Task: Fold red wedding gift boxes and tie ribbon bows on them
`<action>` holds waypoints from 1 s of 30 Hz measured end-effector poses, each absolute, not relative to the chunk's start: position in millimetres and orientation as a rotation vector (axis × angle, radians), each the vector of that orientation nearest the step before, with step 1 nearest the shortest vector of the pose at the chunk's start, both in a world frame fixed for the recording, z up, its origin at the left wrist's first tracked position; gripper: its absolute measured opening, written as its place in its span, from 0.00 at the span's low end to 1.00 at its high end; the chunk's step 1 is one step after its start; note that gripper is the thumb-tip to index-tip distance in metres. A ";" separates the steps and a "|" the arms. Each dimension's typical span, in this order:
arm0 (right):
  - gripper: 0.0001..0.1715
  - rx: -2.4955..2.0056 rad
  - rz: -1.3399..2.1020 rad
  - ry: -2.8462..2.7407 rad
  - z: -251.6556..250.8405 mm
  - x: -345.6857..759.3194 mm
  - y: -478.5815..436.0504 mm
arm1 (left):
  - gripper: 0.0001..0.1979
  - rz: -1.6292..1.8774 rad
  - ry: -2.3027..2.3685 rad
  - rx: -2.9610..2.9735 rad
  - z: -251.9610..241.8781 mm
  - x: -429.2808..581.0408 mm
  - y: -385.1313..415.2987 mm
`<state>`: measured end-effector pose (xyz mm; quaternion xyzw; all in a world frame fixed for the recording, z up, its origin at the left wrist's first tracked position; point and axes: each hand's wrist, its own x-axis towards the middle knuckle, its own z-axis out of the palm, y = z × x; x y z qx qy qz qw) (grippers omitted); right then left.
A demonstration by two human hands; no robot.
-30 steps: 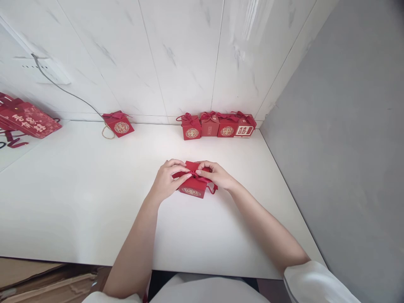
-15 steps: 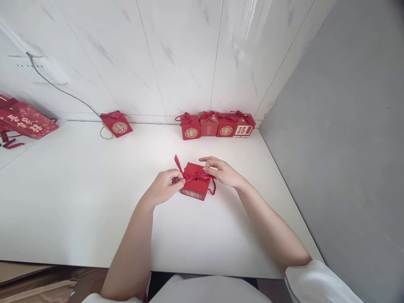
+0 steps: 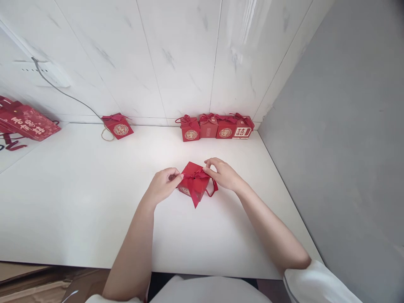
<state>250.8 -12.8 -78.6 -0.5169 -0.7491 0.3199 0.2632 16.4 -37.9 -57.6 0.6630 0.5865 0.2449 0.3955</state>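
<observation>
A small red gift box [image 3: 202,185] stands on the white table in front of me, with a gold emblem on its near side. Tied across its top is a red ribbon [image 3: 194,187], one tail hanging down over the front. My left hand [image 3: 164,183] pinches the ribbon at the box's left side. On the right, my right hand [image 3: 222,173] has thumb and finger closed on the ribbon's other side. A red cord loop [image 3: 213,188] sticks out at the box's right. The fingers partly hide the ribbon's ends.
Several red gift boxes [image 3: 208,127] stand in a row against the tiled wall. Another red box [image 3: 119,127] sits further left beside a beaded loop [image 3: 107,134]. A red gift bag [image 3: 30,122] lies at the far left, below a cable [image 3: 69,96]. A grey wall [image 3: 347,126] bounds the right.
The ribbon tail that stuck up at the left now hangs down over the box's front. Both hands stay at the ribbon; the right fingers have curled in more.
</observation>
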 end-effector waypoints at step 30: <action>0.15 -1.005 1.443 -1.943 -68.5 260.9 -13.3 | 0.15 0.631 1.188 1.519 -61.7 16.4 -30.5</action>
